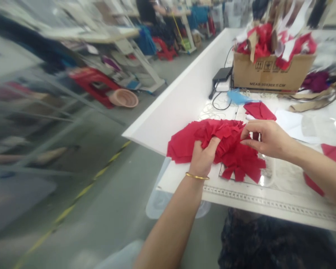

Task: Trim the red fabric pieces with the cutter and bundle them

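While both bare hands work at the near-left corner of the white worktop, a heap of red fabric pieces lies beneath them, reaching back to the upright white side panel. The left hand, with a gold bangle at its wrist, has its grip closed on the middle of the heap, the thumb pressed on top. The right hand is at the heap's right edge, its thumb and fingers curled toward each other with the tips at the cloth; whether its grip pinches a piece cannot be told. Below the right hand, red strips splay over the worktop. A printed measuring scale runs along the near edge. Behind the heap lie a separate red piece, a blue scrap and a white sheet; farther back stands a cardboard box filled with red, white and tan scraps, with a dark device just to its left. On the floor at left, a peach-coloured basket sits beside a red stool, both blurred.
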### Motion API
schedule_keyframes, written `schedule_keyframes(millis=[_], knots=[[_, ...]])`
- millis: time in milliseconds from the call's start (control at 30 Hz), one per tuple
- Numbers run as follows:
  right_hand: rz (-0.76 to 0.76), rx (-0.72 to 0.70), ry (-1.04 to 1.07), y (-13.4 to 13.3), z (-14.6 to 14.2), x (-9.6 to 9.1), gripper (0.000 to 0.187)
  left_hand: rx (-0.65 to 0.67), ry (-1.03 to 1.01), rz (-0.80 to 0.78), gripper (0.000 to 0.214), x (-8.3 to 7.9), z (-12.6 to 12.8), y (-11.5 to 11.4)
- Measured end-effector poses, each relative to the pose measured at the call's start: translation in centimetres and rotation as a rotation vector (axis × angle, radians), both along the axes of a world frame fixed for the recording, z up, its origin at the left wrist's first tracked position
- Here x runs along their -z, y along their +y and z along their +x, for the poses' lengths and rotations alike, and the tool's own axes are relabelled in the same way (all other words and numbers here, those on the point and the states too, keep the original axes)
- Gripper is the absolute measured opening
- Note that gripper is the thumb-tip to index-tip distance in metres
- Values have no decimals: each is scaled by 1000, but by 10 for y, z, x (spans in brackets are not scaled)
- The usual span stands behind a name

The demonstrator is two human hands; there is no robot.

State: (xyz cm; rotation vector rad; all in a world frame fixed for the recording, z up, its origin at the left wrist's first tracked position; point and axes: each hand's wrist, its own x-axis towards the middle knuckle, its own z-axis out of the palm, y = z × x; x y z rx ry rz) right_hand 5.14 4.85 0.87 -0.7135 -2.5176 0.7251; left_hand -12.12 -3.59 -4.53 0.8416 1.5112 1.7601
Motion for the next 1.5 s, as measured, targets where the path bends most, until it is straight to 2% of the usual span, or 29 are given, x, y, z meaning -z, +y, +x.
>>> schedule_keyframes(millis=[67, 133, 267, 367, 567, 733, 800, 867, 967, 1033, 1100, 1167, 1233, 1333, 1500], knots=[[32, -27, 29, -3, -10, -7, 6, 70, 112, 38, 39, 0, -1, -1], [69, -47, 32, -6, -19, -11, 9, 114, 133, 64, 38, 0, -2, -2], [81, -61, 15, -7, -22, -11, 10, 85, 22, 53, 40, 3, -3, 1], [63, -48, 17, -4, -16, -9, 7, 86, 31, 55, 38, 1, -3, 1], [83, -42, 41, -5, -23, -12, 10, 269, 224, 100, 38, -9, -1, -2], [100, -38, 149, -14, -23, -8, 5, 171, 110, 91, 27, -3, -2, 0], [67, -75, 89, -18, -19, -3, 9, 136, 70, 74, 27, -1, -2, 0], [19, -115, -97, -23, -17, 3, 13, 110, 63, 64, 27, -1, -1, 1], [-31, -131, -345, -27, -19, 11, 6, 97, 69, 49, 26, -2, 0, 0], [-49, -107, -311, -25, -23, 13, 7, 102, 65, 53, 28, -3, -1, 0], [-52, -62, -150, -20, -26, 12, 9, 124, 80, 74, 29, -3, -2, 0], [-31, -8, -2, -14, -29, 9, 10, 194, 141, 82, 26, -4, -5, -1], [-7, 34, 46, -9, -30, 6, 11, 308, 243, 68, 24, -7, -7, -3], [-10, 38, -16, -6, -28, 3, 11, 410, 359, 58, 28, -11, -8, -3], [-81, -9, -298, -10, -13, -2, 10, 364, 428, 73, 25, -10, -8, -1]])
